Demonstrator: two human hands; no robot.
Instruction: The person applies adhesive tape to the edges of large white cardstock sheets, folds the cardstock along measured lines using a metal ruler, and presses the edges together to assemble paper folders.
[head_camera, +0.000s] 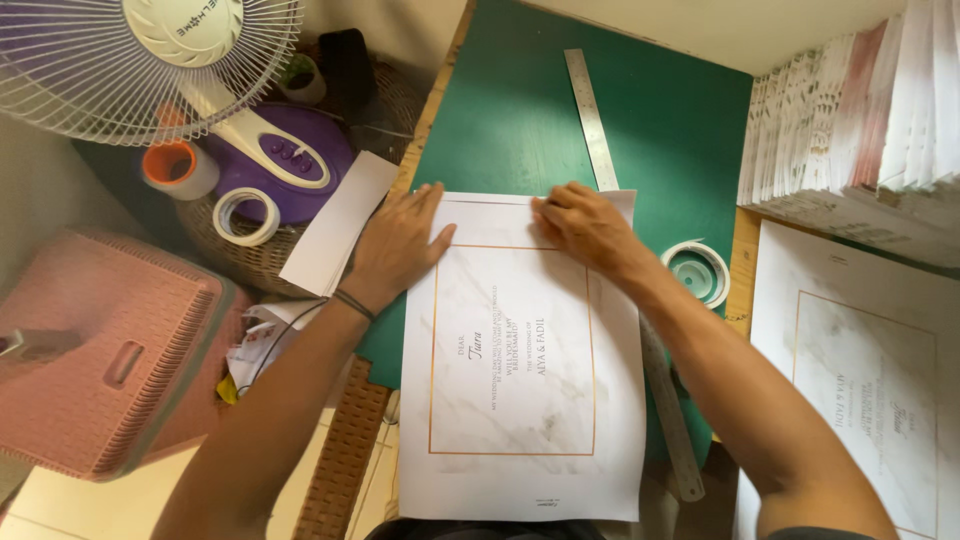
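- a pink basket (100, 350) lies overturned at the far left, with a white fan (150, 60) on a purple base above it and two tape rolls (215, 195) beside that base.
- the left hand (398, 245) lies flat, palm down, on the top left corner of the printed sheet (520, 370); its fingers are spread fairly wide and grip nothing, they only press.
- the printed sheet, marbled with a thin gold frame, rests on the green mat (660, 130) on the tabletop, its near end hanging over the front edge.
- its long axis runs away from the person, towards the wall; the lines of print run along that axis, so the text reads sideways from here.
- the right hand (590, 228) presses the top edge, fingers close together and curled down onto the paper, holding nothing else.
- to do this well, i judge both hands should keep even pressure so the sheet does not skew against the metal ruler (625, 260) that passes under its right side.
- a further tape roll (698, 270) sits just right of the sheet; a stack of printed sheets (860, 120) stands at the far right.
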